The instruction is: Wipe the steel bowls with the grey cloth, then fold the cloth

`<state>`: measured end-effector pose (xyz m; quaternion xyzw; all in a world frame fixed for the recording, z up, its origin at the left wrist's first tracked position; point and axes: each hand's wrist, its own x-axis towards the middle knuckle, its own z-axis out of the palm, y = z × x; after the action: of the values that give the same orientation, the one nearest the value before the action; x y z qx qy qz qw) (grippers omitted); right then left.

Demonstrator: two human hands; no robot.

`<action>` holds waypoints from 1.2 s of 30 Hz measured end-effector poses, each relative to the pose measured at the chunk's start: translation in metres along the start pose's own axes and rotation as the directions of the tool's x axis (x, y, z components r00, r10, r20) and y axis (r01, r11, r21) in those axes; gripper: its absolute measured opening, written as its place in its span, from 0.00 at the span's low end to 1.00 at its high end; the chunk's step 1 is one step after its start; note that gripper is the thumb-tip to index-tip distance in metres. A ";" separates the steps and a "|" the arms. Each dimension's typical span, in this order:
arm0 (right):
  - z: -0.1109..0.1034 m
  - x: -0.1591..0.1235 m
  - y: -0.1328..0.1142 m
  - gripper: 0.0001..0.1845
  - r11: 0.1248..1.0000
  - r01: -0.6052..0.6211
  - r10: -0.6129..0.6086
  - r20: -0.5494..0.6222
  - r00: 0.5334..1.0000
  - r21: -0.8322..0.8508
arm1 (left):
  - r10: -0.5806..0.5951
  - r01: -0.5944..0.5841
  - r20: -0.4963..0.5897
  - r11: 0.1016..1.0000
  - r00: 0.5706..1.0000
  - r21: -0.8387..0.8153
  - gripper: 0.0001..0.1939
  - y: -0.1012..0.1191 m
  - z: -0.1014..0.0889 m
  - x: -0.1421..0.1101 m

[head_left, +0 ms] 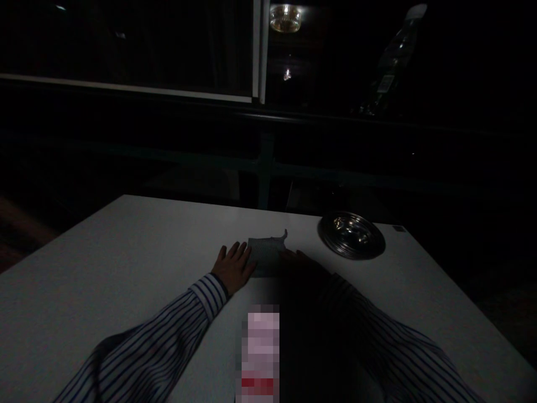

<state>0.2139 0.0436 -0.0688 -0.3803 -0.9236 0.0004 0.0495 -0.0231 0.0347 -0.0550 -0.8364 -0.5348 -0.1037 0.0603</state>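
Note:
A small grey piece of paper or cloth point(267, 250) lies flat on the white table point(126, 263), one corner sticking up at its far right. My left hand point(234, 265) lies palm down with spread fingers, its fingertips at the sheet's left edge. My right hand point(298, 259) is in deep shadow at the sheet's right edge; its fingers are hard to make out. Both arms wear striped sleeves.
A round shiny metal dish point(351, 234) sits on the table to the right of the sheet. A blurred pink and red patch point(260, 352) is near my body. Beyond the table's far edge the room is dark, with a window frame point(257, 50).

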 end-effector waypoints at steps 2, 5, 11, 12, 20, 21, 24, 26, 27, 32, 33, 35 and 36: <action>-0.004 0.009 0.003 0.19 0.999 0.037 -0.035 0.050 0.998 -0.025 | -0.051 0.051 0.005 0.998 0.999 -0.028 0.22 -0.003 -0.003 0.007; -0.020 0.033 0.002 0.19 1.000 0.020 -0.020 0.048 0.999 0.002 | -0.166 0.167 0.017 0.985 0.986 -0.053 0.21 -0.008 -0.005 0.019; -0.040 0.102 -0.008 0.20 0.975 -0.186 0.171 0.122 0.978 0.123 | -0.283 0.287 0.053 0.954 0.958 -0.091 0.19 -0.008 -0.001 0.035; -0.039 0.110 -0.008 0.20 0.969 -0.212 0.191 0.166 0.968 0.125 | -0.293 0.299 0.063 0.948 0.954 -0.107 0.18 -0.008 -0.001 0.036; -0.028 0.131 0.001 0.17 0.947 -0.267 0.213 0.272 0.939 0.180 | -0.310 0.320 0.079 0.917 0.947 -0.239 0.14 -0.014 0.004 0.041; -0.028 0.130 0.002 0.15 0.944 -0.265 0.209 0.266 0.941 0.195 | -0.312 0.321 0.075 0.909 0.947 -0.265 0.14 -0.015 0.004 0.041; -0.033 0.126 0.003 0.13 0.938 -0.241 0.185 0.228 0.956 0.248 | -0.301 0.313 0.098 0.842 0.948 -0.439 0.15 -0.018 0.002 0.043; -0.039 0.120 0.002 0.12 0.933 -0.223 0.167 0.210 0.963 0.282 | -0.260 0.282 0.133 0.707 0.956 -0.648 0.16 -0.019 -0.001 0.043; -0.043 0.117 0.001 0.12 0.925 -0.212 0.154 0.200 0.968 0.315 | -0.227 0.262 0.152 0.607 0.962 -0.750 0.17 -0.018 -0.004 0.043; -0.065 0.098 -0.008 0.09 0.849 -0.150 0.123 0.086 0.989 0.506 | -0.133 0.236 0.215 0.164 0.967 -0.958 0.16 -0.011 -0.020 0.040; -0.070 0.094 -0.010 0.09 0.842 -0.140 0.127 0.060 0.990 0.522 | -0.137 0.234 0.217 0.122 0.967 -0.965 0.16 -0.009 -0.024 0.039; -0.078 0.089 -0.013 0.09 0.828 -0.119 0.133 0.013 0.991 0.547 | -0.159 0.218 0.204 0.077 0.966 -0.973 0.14 -0.006 -0.033 0.037; -0.082 0.086 -0.015 0.09 0.822 -0.111 0.137 -0.006 0.990 0.559 | -0.175 0.210 0.194 0.075 0.965 -0.975 0.13 -0.004 -0.037 0.036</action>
<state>0.1503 0.0908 0.0208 -0.4085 -0.8552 0.2639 0.1791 -0.0165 0.0602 -0.0105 -0.5845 -0.4334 -0.4299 -0.5346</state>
